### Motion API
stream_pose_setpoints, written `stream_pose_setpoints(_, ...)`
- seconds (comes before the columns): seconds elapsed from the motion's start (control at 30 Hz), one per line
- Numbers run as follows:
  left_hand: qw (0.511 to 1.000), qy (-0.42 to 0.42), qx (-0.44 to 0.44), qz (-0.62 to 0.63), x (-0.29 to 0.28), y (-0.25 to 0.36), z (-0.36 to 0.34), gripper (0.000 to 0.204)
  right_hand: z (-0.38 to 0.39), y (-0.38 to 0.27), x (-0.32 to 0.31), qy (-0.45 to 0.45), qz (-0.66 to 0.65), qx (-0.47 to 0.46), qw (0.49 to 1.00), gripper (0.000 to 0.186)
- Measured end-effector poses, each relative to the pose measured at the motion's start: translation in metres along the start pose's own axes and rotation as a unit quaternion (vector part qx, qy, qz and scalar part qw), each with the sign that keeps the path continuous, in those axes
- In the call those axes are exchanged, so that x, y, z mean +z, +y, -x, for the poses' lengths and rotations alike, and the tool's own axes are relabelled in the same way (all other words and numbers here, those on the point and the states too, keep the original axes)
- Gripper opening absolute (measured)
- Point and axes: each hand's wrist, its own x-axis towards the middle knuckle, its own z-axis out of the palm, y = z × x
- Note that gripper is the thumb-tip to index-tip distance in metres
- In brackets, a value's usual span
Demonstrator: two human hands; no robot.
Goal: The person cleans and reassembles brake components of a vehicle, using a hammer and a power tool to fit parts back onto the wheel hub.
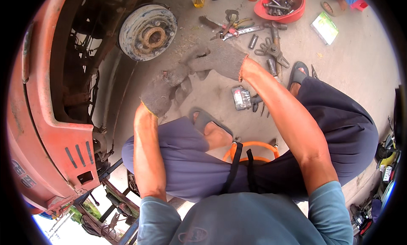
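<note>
Both my hands wear dirty grey knit gloves and meet in front of me, above the floor beside a wheel hub. My left hand [163, 90] is curled, its fingers bent inward. My right hand [222, 59] reaches across from the right, its fingertips pinched against the left hand's fingers. Whatever lies between them is too small or too hidden to name. Closest to the hands is the round, worn brake drum [148, 32] with its rusty centre, at the upper left. Beyond my right hand lie a combination wrench [243, 32] and several pliers [231, 24].
The orange vehicle body [55, 130] fills the left side. A red bowl [285, 14] of sockets and metal parts stands at the top right, near a green-and-white box [324, 28]. A gear puller [272, 51] and a clear packet [241, 97] lie on the floor.
</note>
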Motion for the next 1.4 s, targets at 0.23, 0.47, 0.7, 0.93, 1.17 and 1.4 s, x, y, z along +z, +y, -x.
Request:
stream_pose_setpoints(0.23,0.984,-0.013,-0.083,0.158,0.001,-0.017,-0.005,0.042,0.01,0.009,0.003,0.028,0.061,0.012,0.998,0.036)
stream_pose_setpoints(0.47,0.91,0.141,-0.082,0.381,0.002,0.029,-0.006,0.033,-0.024,0.01,-0.003,0.111,0.137,-0.027,0.984,0.041)
stream_pose_setpoints(0.7,0.889,0.337,-0.057,0.303,-0.034,0.02,-0.015,0.047,-0.099,0.01,0.008,0.273,-0.006,0.094,0.957,0.062)
stream_pose_setpoints(0.93,0.899,0.279,-0.066,0.332,-0.04,-0.008,-0.031,0.041,-0.115,-0.013,0.012,0.149,-0.053,0.156,0.975,0.076)
stream_pose_setpoints(1.17,0.94,0.248,-0.02,0.232,-0.037,-0.007,-0.033,0.039,-0.106,-0.016,0.014,0.181,-0.065,0.103,0.976,0.064)
stream_pose_setpoints(1.4,0.901,0.238,-0.069,0.356,-0.026,-0.015,-0.049,0.042,-0.099,-0.016,0.017,0.225,-0.004,0.068,0.972,0.064)
